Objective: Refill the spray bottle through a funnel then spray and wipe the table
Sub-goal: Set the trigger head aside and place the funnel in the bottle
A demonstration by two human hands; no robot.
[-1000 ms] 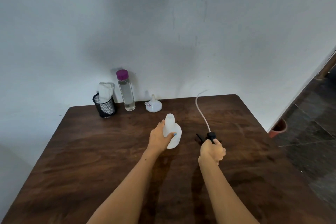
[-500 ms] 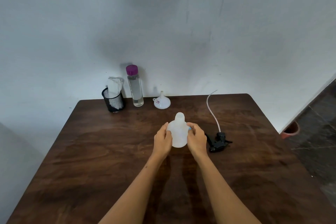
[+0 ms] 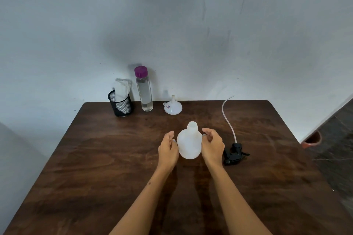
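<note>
The white spray bottle body [image 3: 189, 142] stands upright and uncapped in the middle of the dark wooden table [image 3: 95, 168]. My left hand [image 3: 168, 149] and my right hand [image 3: 212, 144] flank it with relaxed fingers, slightly apart from its sides. Its black spray head [image 3: 234, 154] with a long clear tube lies on the table to the right. A white funnel [image 3: 172, 107] sits upside down near the wall. Beside the funnel stands a clear bottle of water with a purple cap [image 3: 143, 88].
A black mesh cup [image 3: 120, 105] holding a white cloth stands at the back left by the wall. The table's right edge borders a dark floor with a terracotta pot [image 3: 312, 139].
My right hand laid the spray head on the table, then joined my left hand on the bottle. Both hands have now loosened and drawn slightly off its sides.
</note>
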